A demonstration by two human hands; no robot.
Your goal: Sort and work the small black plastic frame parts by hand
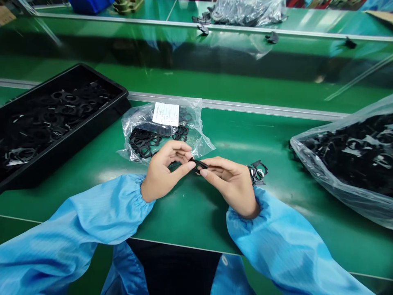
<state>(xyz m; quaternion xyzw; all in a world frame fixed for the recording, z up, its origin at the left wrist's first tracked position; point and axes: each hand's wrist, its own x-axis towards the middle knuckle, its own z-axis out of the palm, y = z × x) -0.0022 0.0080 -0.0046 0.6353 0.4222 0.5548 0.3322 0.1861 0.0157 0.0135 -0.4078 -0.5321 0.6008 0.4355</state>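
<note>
A small black plastic part (200, 164) is pinched between both hands above the green bench, its exact shape mostly covered by fingers. My left hand (168, 167) grips its left end with thumb and fingertips. On the right end, my right hand (231, 180) is closed with thumb and forefinger. Just beyond my left hand lies a clear plastic bag (196, 143) of black ring-shaped parts, with a white printed label (166, 114) on it. Beside my right wrist are a few loose black ring-shaped parts (259, 172), partly hidden by the hand.
A black bin (101, 119) full of black ring-shaped parts stands at left. At right sits a large open plastic bag (331, 180) of similar parts. A raised shelf edge (245, 28) runs along the back, carrying a crumpled plastic bag (245, 12) and a blue container (90, 5).
</note>
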